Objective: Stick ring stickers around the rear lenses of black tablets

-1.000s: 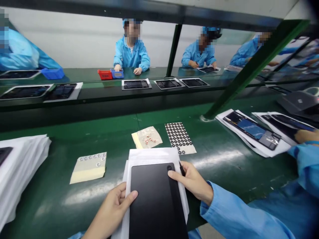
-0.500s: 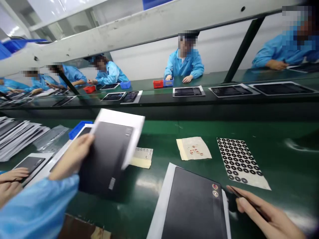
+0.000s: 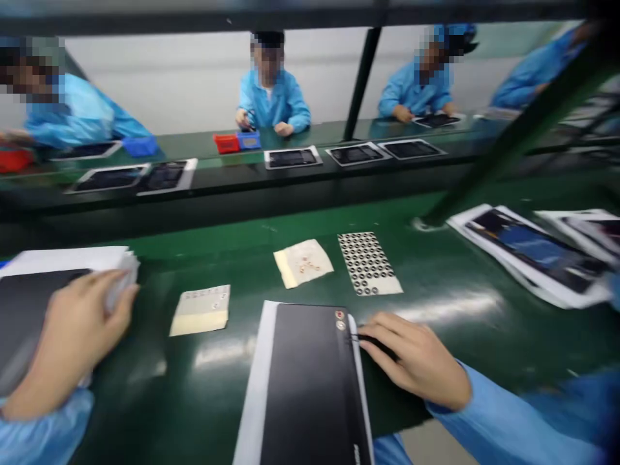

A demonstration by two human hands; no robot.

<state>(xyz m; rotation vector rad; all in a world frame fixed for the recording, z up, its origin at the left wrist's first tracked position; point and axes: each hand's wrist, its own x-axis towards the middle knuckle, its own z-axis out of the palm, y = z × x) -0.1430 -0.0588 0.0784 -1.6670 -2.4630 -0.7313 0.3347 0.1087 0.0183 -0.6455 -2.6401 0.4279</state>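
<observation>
Tweezers (slim, black) (image 3: 358, 336) pinched in right grip (image 3: 414, 358); flat black panel (image 3: 307, 384) could be scratched by slipping. Left grip (image 3: 77, 332) cannot be judged.

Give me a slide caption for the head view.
Left hand at a stack, right hand gripping a dark tool by a black panel.

Overhead-bright glare streaked the green table (image 3: 159, 413) on both sides of the black panel (image 3: 310, 381); blur softened the blue-screened device (image 3: 537, 248) to its right.
</observation>
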